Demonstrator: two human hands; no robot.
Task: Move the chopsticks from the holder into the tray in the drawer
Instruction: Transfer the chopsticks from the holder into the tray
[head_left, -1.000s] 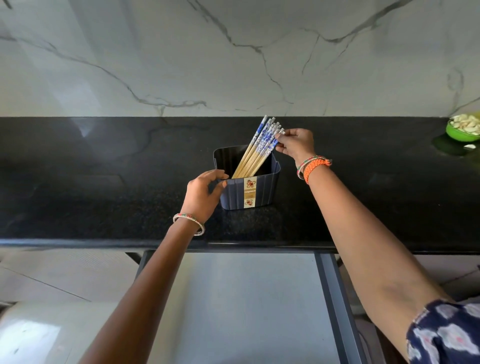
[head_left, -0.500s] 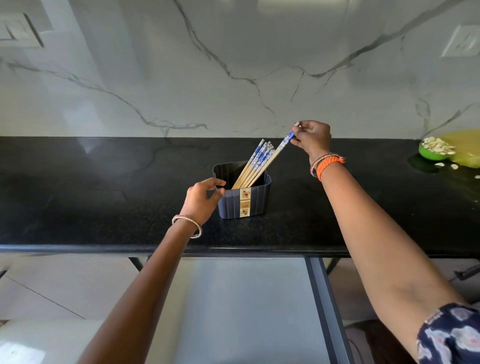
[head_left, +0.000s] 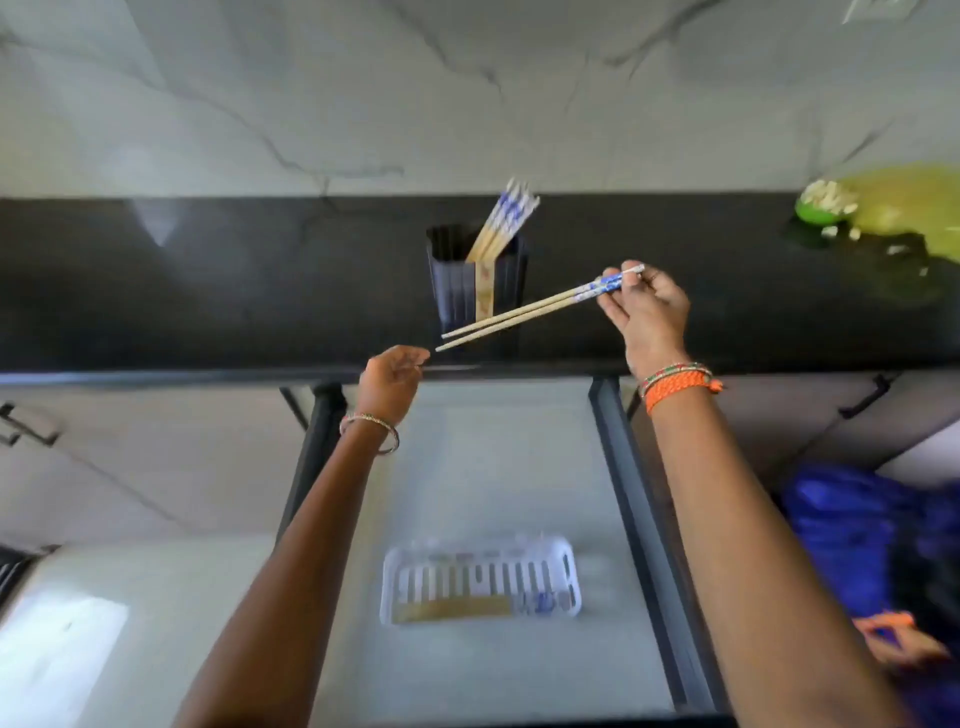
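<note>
My right hand (head_left: 647, 312) pinches a pair of wooden chopsticks (head_left: 519, 313) by their blue-patterned ends. The pair slants down to the left, in front of the dark holder (head_left: 475, 291) on the black counter. Several more chopsticks (head_left: 506, 218) lean in the holder. My left hand (head_left: 389, 382) hovers at the counter's front edge, fingers loosely curled, just below the pair's tips and holding nothing. Below, in the open drawer (head_left: 493, 467), lies a white slotted tray (head_left: 480, 579) with some chopsticks along its near side.
A green bowl (head_left: 823, 208) of pale pieces and a yellow-green board sit at the counter's far right. Dark drawer rails (head_left: 639, 519) run along both sides of the drawer. Blue cloth and a foot show at the lower right.
My right hand lifted a pair out of the holder and brought it down toward me. My left hand let go of the holder and drew back to the counter edge. The view tilted down, showing the tray.
</note>
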